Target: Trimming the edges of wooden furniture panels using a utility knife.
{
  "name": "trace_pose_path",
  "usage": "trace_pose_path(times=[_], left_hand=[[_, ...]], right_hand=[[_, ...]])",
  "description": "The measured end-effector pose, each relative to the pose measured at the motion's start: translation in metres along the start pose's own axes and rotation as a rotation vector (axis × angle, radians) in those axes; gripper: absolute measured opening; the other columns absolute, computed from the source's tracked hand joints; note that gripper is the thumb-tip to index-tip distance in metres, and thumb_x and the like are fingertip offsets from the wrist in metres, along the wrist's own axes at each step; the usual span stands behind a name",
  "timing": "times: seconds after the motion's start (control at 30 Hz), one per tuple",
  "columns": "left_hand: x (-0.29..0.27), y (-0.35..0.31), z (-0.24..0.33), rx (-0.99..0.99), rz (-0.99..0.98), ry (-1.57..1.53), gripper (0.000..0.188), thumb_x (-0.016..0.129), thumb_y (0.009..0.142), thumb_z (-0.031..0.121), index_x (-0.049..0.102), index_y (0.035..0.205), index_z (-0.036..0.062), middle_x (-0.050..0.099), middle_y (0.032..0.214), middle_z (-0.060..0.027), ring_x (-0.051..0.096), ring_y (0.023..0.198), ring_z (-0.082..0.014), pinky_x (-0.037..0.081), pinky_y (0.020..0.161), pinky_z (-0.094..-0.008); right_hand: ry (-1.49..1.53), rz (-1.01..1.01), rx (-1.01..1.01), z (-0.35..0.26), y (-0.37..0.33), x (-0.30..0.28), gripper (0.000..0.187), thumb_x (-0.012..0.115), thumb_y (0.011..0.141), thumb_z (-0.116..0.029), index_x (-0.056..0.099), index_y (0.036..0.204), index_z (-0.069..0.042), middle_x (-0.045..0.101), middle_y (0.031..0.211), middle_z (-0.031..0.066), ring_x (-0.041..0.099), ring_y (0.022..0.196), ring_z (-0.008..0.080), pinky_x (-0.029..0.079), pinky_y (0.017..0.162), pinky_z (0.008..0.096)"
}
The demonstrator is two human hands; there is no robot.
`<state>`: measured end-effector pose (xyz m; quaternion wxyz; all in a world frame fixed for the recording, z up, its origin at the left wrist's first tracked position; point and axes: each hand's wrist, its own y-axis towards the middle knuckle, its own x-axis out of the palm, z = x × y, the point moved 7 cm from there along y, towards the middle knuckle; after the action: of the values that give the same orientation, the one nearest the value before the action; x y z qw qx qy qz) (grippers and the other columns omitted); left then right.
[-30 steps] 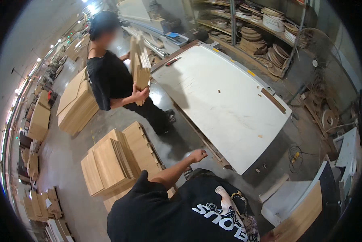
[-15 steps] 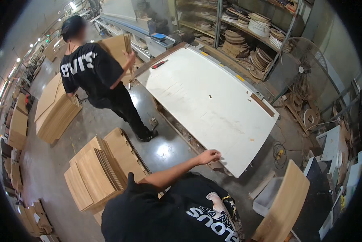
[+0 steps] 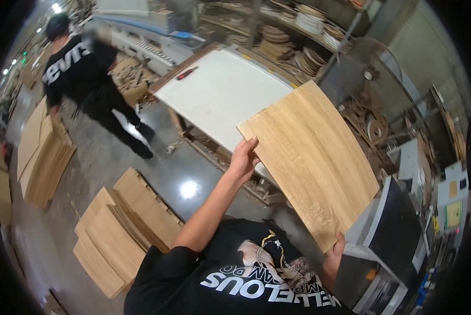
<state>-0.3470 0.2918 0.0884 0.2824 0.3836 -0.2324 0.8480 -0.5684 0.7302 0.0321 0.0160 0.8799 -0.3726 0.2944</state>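
A light wood-grain panel [image 3: 313,163] is held up in front of me at a tilt, over the near right part of the white-topped table [image 3: 209,94]. My left hand [image 3: 244,160] is closed on its left edge, with the thumb on the face and the fingers underneath. At the panel's lower corner my right hand [image 3: 334,257] grips the edge, its thumb showing and the other fingers hidden behind. A red and black hand tool [image 3: 186,73] lies at the far left of the tabletop.
Stacked wood panels [image 3: 109,241] stand on the floor at left, another panel stack [image 3: 46,157] beyond. A person in black [image 3: 83,79] stands by the far stack. A large fan [image 3: 369,76] and shelves of coiled edging strip [image 3: 303,58] are behind the table; a dark-topped cabinet [image 3: 395,220] is right.
The panel at the lower right has come up in front of me, now held by both hands. My left hand has left the table's edge. The other person has moved farther left, no longer holding panels.
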Motion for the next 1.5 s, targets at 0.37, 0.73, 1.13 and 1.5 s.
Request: trace_pose_path(times=[0.37, 0.73, 1.13, 1.5], left_hand=[[-0.051, -0.1, 0.152, 0.51, 0.119, 0.195, 0.046, 0.076, 0.099, 0.019, 0.058, 0.134, -0.0041, 0.07, 0.126, -0.0117, 0.067, 0.114, -0.0186, 0.053, 0.101, -0.0352], [-0.051, -0.092, 0.276, 0.668, 0.147, 0.664, 0.108, 0.083, 0.088, 0.02, 0.014, 0.168, -0.0031, 0.04, 0.162, -0.0189, 0.045, 0.145, -0.0258, 0.035, 0.122, -0.0408], [-0.174, 0.033, 0.351, 0.475, 0.176, 0.685, 0.094, 0.083, 0.091, 0.018, 0.027, 0.164, 0.0015, 0.049, 0.154, -0.0164, 0.05, 0.141, -0.0265, 0.041, 0.119, -0.0429], [-0.254, 0.133, 0.401, 0.232, 0.11, 0.694, 0.075, 0.079, 0.097, 0.027, 0.039, 0.155, -0.0002, 0.065, 0.128, -0.0155, 0.065, 0.108, -0.0202, 0.055, 0.093, -0.0354]], right_hand=[[-0.045, 0.007, 0.415, 0.082, 0.173, 0.154, 0.063, 0.055, 0.109, -0.047, 0.047, 0.155, -0.005, 0.061, 0.147, 0.0145, 0.062, 0.133, 0.0322, 0.051, 0.111, 0.0481], [-0.35, 0.008, 0.418, 0.197, 0.253, 0.258, 0.079, 0.056, 0.104, -0.063, 0.049, 0.153, -0.002, 0.062, 0.145, 0.0151, 0.064, 0.128, 0.0291, 0.055, 0.106, 0.0454], [-0.442, 0.171, 0.608, 0.225, 0.303, 0.33, 0.077, 0.06, 0.104, -0.059, 0.051, 0.151, 0.0, 0.064, 0.142, 0.0187, 0.066, 0.124, 0.0302, 0.055, 0.105, 0.0444], [-0.561, 0.247, 0.851, 0.236, 0.309, 0.351, 0.068, 0.066, 0.103, -0.051, 0.057, 0.145, 0.002, 0.068, 0.136, 0.0167, 0.069, 0.117, 0.0239, 0.058, 0.098, 0.0376]])
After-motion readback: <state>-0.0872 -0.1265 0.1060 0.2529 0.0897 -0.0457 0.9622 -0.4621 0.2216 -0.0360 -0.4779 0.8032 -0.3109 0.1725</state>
